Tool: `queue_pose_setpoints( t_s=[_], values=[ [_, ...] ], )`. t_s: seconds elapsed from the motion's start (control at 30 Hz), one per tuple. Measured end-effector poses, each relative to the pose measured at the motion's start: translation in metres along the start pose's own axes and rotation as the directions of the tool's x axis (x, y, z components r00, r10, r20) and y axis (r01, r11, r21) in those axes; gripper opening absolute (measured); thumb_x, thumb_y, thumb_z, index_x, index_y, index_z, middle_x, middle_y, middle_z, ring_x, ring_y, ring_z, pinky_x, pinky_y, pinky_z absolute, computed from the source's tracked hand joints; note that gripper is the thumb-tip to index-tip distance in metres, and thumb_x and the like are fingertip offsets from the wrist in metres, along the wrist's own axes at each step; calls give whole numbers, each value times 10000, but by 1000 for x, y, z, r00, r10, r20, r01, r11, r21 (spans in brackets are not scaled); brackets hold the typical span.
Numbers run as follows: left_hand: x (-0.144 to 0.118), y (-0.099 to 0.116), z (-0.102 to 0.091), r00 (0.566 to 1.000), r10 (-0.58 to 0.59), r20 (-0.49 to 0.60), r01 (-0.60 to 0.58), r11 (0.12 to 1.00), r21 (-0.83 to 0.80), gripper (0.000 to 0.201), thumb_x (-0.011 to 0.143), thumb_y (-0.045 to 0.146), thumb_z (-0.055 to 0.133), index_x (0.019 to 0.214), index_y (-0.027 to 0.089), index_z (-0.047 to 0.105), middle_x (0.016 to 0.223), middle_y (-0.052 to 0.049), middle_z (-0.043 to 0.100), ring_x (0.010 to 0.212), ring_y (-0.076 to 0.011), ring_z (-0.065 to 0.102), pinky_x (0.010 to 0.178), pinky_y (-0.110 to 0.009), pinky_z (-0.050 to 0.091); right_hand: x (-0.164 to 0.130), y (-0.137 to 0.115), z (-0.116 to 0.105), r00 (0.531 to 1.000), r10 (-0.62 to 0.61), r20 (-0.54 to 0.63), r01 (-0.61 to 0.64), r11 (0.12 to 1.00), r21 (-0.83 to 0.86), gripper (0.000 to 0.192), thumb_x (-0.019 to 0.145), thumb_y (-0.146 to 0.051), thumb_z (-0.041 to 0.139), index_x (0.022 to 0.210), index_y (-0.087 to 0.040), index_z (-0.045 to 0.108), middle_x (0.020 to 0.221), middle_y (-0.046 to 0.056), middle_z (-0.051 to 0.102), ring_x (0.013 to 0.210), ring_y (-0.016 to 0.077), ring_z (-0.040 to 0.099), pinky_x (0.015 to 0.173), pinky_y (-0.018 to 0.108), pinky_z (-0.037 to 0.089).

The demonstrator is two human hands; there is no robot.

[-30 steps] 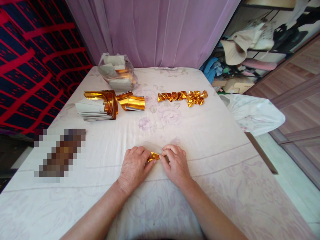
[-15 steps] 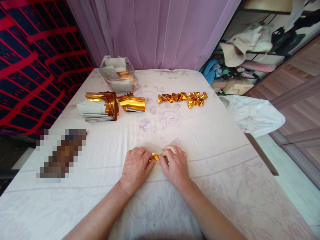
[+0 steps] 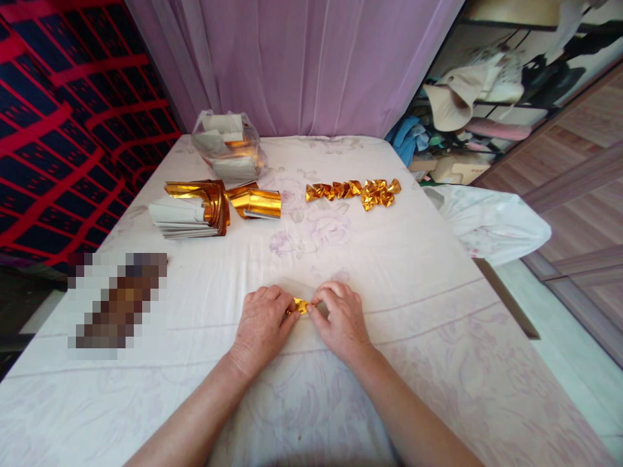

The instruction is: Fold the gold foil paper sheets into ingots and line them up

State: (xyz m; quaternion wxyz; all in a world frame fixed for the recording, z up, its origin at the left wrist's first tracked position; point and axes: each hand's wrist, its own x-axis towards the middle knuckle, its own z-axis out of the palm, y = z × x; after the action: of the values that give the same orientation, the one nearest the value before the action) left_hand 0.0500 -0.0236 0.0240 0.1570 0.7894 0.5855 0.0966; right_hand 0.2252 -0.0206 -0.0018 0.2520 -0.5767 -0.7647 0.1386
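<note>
I see both hands resting on the white cloth (image 3: pixel 399 272) near the front edge. The left hand (image 3: pixel 261 326) and the right hand (image 3: pixel 341 321) pinch together one small gold foil piece (image 3: pixel 298 305) between their fingertips. Far behind lies a row of folded gold pieces (image 3: pixel 354 190), and at the left a stack of gold sheets (image 3: pixel 195 206).

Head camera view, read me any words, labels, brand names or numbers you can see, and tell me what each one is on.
None can be read.
Gold foil piece between the left hand and right hand: plain, no print.
Gold paper stack, folded gold pieces, plastic bag: no lettering visible.
Pixelated patch: blurred, unreadable.
</note>
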Motion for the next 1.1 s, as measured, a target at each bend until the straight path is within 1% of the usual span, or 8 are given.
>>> queue_pose_setpoints(
  t_s=[0.27, 0.47, 0.6, 0.73, 0.83, 0.93, 1.0, 1.1],
  values=[
    [1, -1, -1, 1000, -11, 23, 12, 999, -32, 103, 900, 275, 579, 838, 223, 643, 887, -35, 633, 874, -217, 575, 759, -352, 376, 2, 6, 4, 1000, -11, -13, 11, 999, 47, 125, 827, -123, 589, 841, -239, 634, 928, 12, 639, 922, 194, 562, 782, 326, 361],
    [0, -1, -1, 1000, -7, -15, 6, 1000, -28, 125, 901, 255, 557, 815, 224, 642, 855, -28, 620, 858, -222, 575, 751, -354, 368, -1, 7, 4, 996, -57, -66, 61, 996, 68, 216, 827, -53, 494, 872, -225, 616, 943, 27, 653, 933, 202, 556, 794, 340, 362],
    [1, 1, 0, 999, -9, -36, 8, 1000, -29, 126, 894, 250, 558, 810, 223, 647, 851, -27, 622, 860, -220, 581, 753, -351, 379, -8, 1, -2, 980, -172, -102, 172, 985, -7, 221, 855, -85, 480, 896, -224, 647, 971, 47, 652, 922, 210, 545, 806, 353, 387],
    [1, -2, -2, 1000, -2, -19, 1, 1000, -19, 152, 900, 233, 528, 817, 212, 654, 875, -42, 644, 873, -226, 595, 765, -360, 406, -12, -5, -4, 959, -282, -18, 281, 959, -41, 276, 884, -91, 478, 1010, -207, 695, 963, 65, 647, 891, 207, 540, 807, 341, 443],
    [1, -13, -6, 998, 68, 1, -67, 989, -133, 156, 881, 169, 516, 889, 215, 665, 922, -39, 674, 905, -206, 609, 812, -348, 439, -12, -4, -2, 957, -289, 9, 289, 957, -31, 277, 875, -85, 508, 1041, -195, 702, 968, 72, 649, 893, 206, 551, 812, 336, 474],
    [1, -31, -7, 985, 172, -16, -170, 944, -285, 226, 841, 114, 527, 984, 220, 666, 972, -31, 692, 938, -185, 617, 851, -323, 470, -12, -2, 0, 955, -295, -7, 295, 955, -39, 290, 852, -69, 530, 1055, -195, 696, 980, 70, 653, 895, 208, 561, 818, 344, 487],
    [2, -41, -7, 974, 212, -77, -224, 941, -255, 315, 831, 84, 530, 1074, 225, 671, 1032, -42, 686, 981, -189, 612, 883, -332, 472, -12, -1, 1, 952, -306, -19, 305, 951, -40, 278, 848, -71, 542, 1052, -186, 691, 976, 69, 655, 891, 210, 565, 816, 349, 491],
    [5, -51, -5, 948, 277, -155, -294, 951, -99, 254, 876, 167, 581, 1090, 233, 699, 1063, -62, 681, 994, -218, 610, 871, -367, 469, -12, 0, 1, 947, -320, -29, 319, 947, -39, 265, 850, -79, 553, 1062, -172, 682, 981, 75, 656, 896, 216, 568, 818, 361, 495]
  ],
)
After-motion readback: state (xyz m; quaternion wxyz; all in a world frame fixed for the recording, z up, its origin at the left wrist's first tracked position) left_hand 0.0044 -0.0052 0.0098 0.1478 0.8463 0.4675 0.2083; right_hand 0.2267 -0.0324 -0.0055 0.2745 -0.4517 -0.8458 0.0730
